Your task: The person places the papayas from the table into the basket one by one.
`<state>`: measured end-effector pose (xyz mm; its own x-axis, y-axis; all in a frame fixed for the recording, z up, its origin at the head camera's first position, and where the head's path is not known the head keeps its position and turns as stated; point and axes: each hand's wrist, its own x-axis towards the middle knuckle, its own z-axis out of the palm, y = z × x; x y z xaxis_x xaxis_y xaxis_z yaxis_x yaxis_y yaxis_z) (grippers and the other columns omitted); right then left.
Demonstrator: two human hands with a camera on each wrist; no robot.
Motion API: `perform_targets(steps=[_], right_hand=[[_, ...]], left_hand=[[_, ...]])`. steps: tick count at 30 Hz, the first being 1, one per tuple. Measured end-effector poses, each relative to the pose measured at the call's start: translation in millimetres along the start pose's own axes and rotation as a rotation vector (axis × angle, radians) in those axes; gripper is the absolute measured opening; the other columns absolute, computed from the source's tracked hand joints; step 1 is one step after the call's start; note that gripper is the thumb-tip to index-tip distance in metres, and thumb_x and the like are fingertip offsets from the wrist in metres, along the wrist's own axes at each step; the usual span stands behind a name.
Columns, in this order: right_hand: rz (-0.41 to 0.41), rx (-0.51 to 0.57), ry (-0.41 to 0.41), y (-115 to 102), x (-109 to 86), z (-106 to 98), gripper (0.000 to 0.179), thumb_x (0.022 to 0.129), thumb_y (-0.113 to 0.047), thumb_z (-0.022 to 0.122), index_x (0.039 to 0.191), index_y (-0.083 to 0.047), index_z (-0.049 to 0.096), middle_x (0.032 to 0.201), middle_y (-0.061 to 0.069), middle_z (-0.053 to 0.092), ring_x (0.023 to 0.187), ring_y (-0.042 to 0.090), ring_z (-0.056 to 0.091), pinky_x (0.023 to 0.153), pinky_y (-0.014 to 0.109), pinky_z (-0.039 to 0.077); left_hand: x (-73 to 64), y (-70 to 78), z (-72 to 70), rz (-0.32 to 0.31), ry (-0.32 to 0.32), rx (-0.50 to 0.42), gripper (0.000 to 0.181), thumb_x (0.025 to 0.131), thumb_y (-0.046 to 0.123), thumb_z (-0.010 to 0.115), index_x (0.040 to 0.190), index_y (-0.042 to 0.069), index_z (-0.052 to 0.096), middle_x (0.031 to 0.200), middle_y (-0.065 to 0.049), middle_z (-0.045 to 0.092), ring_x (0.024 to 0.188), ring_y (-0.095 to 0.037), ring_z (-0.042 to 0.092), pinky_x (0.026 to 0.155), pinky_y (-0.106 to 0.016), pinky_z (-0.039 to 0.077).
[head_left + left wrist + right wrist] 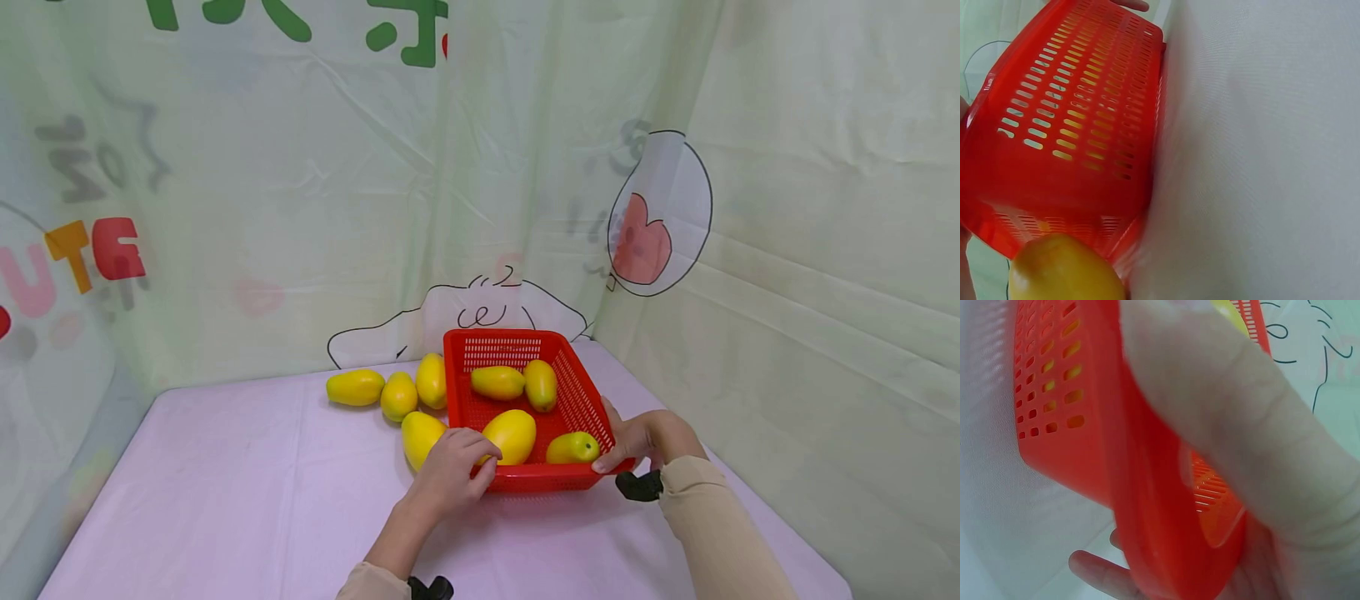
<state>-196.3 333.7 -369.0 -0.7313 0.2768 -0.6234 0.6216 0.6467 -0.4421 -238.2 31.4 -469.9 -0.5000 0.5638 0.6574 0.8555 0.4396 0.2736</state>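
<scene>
A red plastic basket (525, 477) with slotted walls stands on the table, with several yellow mango-like fruits in it. My right hand (637, 439) grips its near right corner, the thumb over the red rim (1147, 506) and fingers beneath. Over the near left corner is my left hand (455, 468), fingers bent, close to a plump fruit (510, 437) inside. Whether it holds the rim or that fruit is hidden. Also inside lie a greenish-tipped fruit (572, 447) near the right hand and two others (498, 382) farther back. Outside the left wall sits another fruit (422, 437).
Left of the basket several more yellow fruits (356, 388) lie at the table's back. A pale lilac cloth covers the table (225, 492). Printed curtains (300, 208) hang behind and at both sides. Each wrist wears a black mount (640, 485).
</scene>
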Motion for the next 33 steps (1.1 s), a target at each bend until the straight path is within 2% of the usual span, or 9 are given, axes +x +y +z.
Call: perform_targets(steps=[5, 11, 14, 17, 20, 22, 25, 30, 33], right_hand=[[0.008, -0.016, 0.02, 0, -2.0, -3, 0.119, 0.063, -0.041, 0.086, 0.148, -0.003, 0.012, 0.117, 0.026, 0.051, 0.11, 0.051, 0.043, 0.075, 0.049, 0.057], [-0.008, -0.032, 0.024, -1, -3.9, -8, 0.125, 0.062, -0.042, 0.086, 0.15, -0.006, 0.004, 0.119, 0.027, 0.05, 0.108, 0.05, 0.044, 0.075, 0.048, 0.057], [-0.01, -0.032, 0.017, 0, -4.9, -11, 0.125, 0.063, -0.042, 0.086, 0.15, -0.006, 0.002, 0.12, 0.027, 0.049, 0.108, 0.049, 0.044, 0.075, 0.048, 0.057], [-0.012, -0.02, 0.01, 0, -5.5, -11, 0.127, 0.063, -0.041, 0.086, 0.15, -0.008, 0.0, 0.121, 0.028, 0.048, 0.109, 0.05, 0.043, 0.076, 0.048, 0.057], [-0.038, -0.024, -0.009, 0, -5.4, -9, 0.131, 0.065, -0.039, 0.085, 0.151, -0.014, -0.01, 0.124, 0.027, 0.046, 0.114, 0.05, 0.041, 0.077, 0.049, 0.056], [-0.053, -0.027, -0.016, 0, -5.0, -8, 0.132, 0.066, -0.038, 0.085, 0.15, -0.016, -0.014, 0.126, 0.027, 0.044, 0.116, 0.05, 0.039, 0.078, 0.049, 0.056], [-0.072, -0.043, -0.02, 0, -4.2, -5, 0.133, 0.066, -0.037, 0.085, 0.15, -0.017, -0.016, 0.126, 0.025, 0.044, 0.116, 0.048, 0.04, 0.08, 0.051, 0.055], [-0.096, -0.07, -0.02, 1, -0.8, -1, 0.132, 0.066, -0.036, 0.085, 0.15, -0.016, -0.015, 0.128, 0.024, 0.043, 0.115, 0.043, 0.042, 0.084, 0.054, 0.053], [-0.104, -0.08, -0.027, 3, 4.6, 1, 0.13, 0.068, -0.035, 0.084, 0.15, -0.017, -0.015, 0.128, 0.022, 0.043, 0.113, 0.04, 0.043, 0.084, 0.055, 0.052]], left_hand=[[2.5, -1.6, -3.1, 0.012, 0.092, -0.044, 0.011, 0.084, 0.022, 0.066, 0.095, 0.022, 0.07, 0.093, 0.01, 0.066, 0.091, -0.006, 0.058, 0.087, -0.024, 0.052], [10.1, -13.6, -13.1, 0.046, 0.312, -0.032, 0.017, 0.08, 0.011, 0.069, 0.097, 0.016, 0.07, 0.099, 0.003, 0.064, 0.093, -0.01, 0.06, 0.085, -0.025, 0.055], [13.1, -22.6, -19.7, -0.003, 0.429, -0.001, 0.023, 0.078, 0.006, 0.066, 0.099, 0.014, 0.069, 0.103, 0.0, 0.063, 0.096, -0.013, 0.059, 0.086, -0.028, 0.055], [13.7, -32.1, -26.8, -0.081, 0.532, 0.045, 0.029, 0.077, 0.002, 0.06, 0.104, 0.011, 0.067, 0.11, -0.005, 0.062, 0.102, -0.019, 0.059, 0.09, -0.033, 0.053], [12.8, -44.2, -33.4, -0.175, 0.594, 0.116, 0.036, 0.077, 0.002, 0.055, 0.111, 0.009, 0.064, 0.121, -0.01, 0.058, 0.112, -0.026, 0.054, 0.096, -0.042, 0.047], [12.1, -53.1, -39.5, -0.259, 0.599, 0.164, 0.041, 0.077, 0.003, 0.054, 0.117, 0.009, 0.062, 0.129, -0.013, 0.054, 0.121, -0.031, 0.048, 0.1, -0.049, 0.041], [9.9, -70.0, -49.7, -0.404, 0.553, 0.227, 0.049, 0.077, 0.005, 0.055, 0.126, 0.013, 0.058, 0.141, -0.015, 0.045, 0.132, -0.035, 0.037, 0.105, -0.056, 0.032], [1.0, -105.1, -67.9, -0.633, 0.408, 0.258, 0.06, 0.081, 0.01, 0.055, 0.139, 0.019, 0.047, 0.153, -0.018, 0.027, 0.143, -0.039, 0.016, 0.11, -0.064, 0.016], [-7.2, -124.0, -75.9, -0.747, 0.3, 0.242, 0.063, 0.085, 0.016, 0.05, 0.146, 0.021, 0.037, 0.158, -0.018, 0.014, 0.145, -0.04, 0.003, 0.11, -0.069, 0.006]])
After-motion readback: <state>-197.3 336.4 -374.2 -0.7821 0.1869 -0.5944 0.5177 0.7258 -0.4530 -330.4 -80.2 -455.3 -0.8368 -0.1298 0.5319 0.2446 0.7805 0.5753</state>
